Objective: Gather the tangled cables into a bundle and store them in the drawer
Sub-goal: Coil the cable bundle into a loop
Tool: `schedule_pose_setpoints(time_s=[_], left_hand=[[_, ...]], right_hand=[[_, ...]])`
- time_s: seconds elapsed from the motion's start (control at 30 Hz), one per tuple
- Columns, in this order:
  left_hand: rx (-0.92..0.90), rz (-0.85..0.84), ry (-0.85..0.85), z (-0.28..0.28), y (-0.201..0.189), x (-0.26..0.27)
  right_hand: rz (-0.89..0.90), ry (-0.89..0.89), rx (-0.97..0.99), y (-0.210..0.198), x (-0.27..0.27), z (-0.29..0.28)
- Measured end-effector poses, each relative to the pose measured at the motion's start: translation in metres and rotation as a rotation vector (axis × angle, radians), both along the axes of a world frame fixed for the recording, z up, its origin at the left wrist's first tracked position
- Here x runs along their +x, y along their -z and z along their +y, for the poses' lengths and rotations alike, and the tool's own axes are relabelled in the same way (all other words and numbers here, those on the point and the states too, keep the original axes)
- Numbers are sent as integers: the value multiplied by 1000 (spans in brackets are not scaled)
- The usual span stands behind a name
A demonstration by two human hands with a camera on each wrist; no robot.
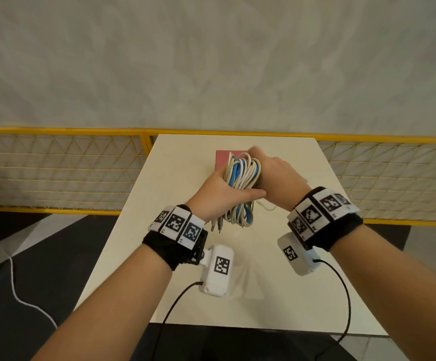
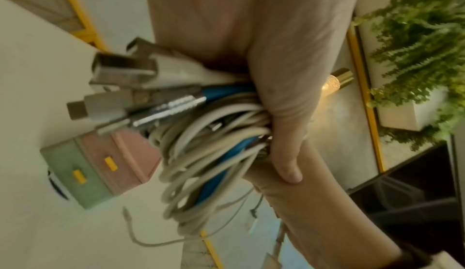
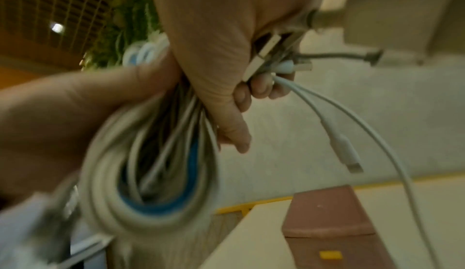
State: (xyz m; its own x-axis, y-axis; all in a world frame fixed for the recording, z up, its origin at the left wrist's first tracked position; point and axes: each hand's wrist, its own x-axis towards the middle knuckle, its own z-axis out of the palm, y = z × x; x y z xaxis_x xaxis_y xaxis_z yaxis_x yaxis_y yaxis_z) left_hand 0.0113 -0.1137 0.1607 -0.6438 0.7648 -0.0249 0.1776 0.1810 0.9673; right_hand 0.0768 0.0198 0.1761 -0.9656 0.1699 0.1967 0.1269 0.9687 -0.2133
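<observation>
A coiled bundle of white and blue cables (image 1: 241,178) hangs above the cream table (image 1: 180,256). My left hand (image 1: 219,194) grips its middle, thumb laid across the front. My right hand (image 1: 274,175) is at the bundle's upper right, fingers curled round several loose cable ends. In the left wrist view the bundle (image 2: 201,154) sits in my left hand (image 2: 276,74), with plugs (image 2: 113,94) sticking out. In the right wrist view my right hand (image 3: 214,54) pinches connectors, and two white leads (image 3: 352,134) dangle. A small pink and green drawer box (image 2: 100,163) stands behind the bundle; both drawers look closed.
The drawer box (image 1: 222,158) sits near the table's far edge, mostly hidden by the cables. A yellow mesh fence (image 1: 55,168) runs behind the table. A white cord (image 1: 11,269) lies on the dark floor at left. Green plants (image 2: 415,44) stand to one side.
</observation>
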Motion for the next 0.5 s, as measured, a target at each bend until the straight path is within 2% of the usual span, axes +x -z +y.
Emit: schedule_pose_setpoints(time_s=[0.07,0.1,0.27,0.4,0.5], left_hand=[[2,-15,21,0,1,-1],[-3,-7,23,0,2,-1],[3,-32,30,-4,7,0],[-21,3,105,-4,-2,3],[-76,110,71,-7,-5,-1]], right_hand=[[34,14,-289,1,-3,2],[-4,-11,-358,-1,-3,3],[-186,-186,-572,-9,6,18],[-330,-164,-606,-9,10,31],[-434,-97,-643,-7,18,47]])
